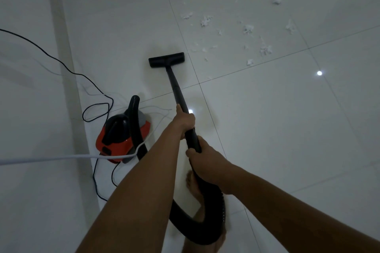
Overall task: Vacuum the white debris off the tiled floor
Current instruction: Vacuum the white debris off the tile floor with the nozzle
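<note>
Left hand [185, 122] and right hand [206, 163] grip wand [177, 90], nozzle [166, 59] near debris [206, 20]

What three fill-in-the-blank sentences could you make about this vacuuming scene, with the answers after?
The white debris lies ahead and to the ____ of the floor nozzle. The left hand and the right hand both grip the wand; the one closer to the nozzle is the ____. The red canister vacuum sits on the person's ____ side.
Missing words: right; left; left.

No text, label, brand or number can be read anywhere, not even on the red vacuum cleaner [123, 137].
</note>
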### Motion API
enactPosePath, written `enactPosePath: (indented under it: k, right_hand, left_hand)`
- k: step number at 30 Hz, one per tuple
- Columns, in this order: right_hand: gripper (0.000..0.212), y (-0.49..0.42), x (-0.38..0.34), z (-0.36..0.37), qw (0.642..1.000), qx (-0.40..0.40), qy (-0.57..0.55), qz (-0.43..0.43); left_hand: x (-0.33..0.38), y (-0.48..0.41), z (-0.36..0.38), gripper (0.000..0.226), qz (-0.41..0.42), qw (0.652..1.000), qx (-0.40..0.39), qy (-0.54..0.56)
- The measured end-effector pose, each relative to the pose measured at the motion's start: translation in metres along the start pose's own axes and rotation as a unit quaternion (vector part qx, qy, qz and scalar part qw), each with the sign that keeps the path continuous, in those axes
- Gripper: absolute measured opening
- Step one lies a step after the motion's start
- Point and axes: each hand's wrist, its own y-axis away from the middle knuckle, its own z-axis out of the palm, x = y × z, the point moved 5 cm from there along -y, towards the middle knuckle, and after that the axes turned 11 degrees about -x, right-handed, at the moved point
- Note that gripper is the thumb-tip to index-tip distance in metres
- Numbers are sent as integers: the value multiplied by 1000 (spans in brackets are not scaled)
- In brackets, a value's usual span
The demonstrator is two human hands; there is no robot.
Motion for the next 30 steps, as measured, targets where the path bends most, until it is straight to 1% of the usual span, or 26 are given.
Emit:
enactPosePath:
  k: [4, 7, 15, 20, 26, 30]
  right_hand:
    - [51, 11, 29, 11, 1000, -11, -26, -9]
    - [49, 24, 53, 21, 997, -23, -69, -16]
    - [49, 74, 97, 38, 994, -12, -111, -21]
    - [48, 93, 118, 51, 992, -6, -127, -22]
    - [44, 117, 141, 58, 990, -1, -143, -18]
    - [45, 123, 159, 60, 990, 19, -139, -14]
  left_hand:
    - [-22, 12, 15, 83, -2, 1000, -2, -13]
    - [-39, 27, 31, 84, -8, 1000, -8, -24]
    - [-74, 69, 75, 83, -26, 998, -27, -56]
    - [-93, 86, 93, 82, -32, 995, -39, -85]
    - [-111, 102, 116, 81, -38, 993, -55, -95]
    - [-123, 105, 129, 83, -34, 992, -64, -106]
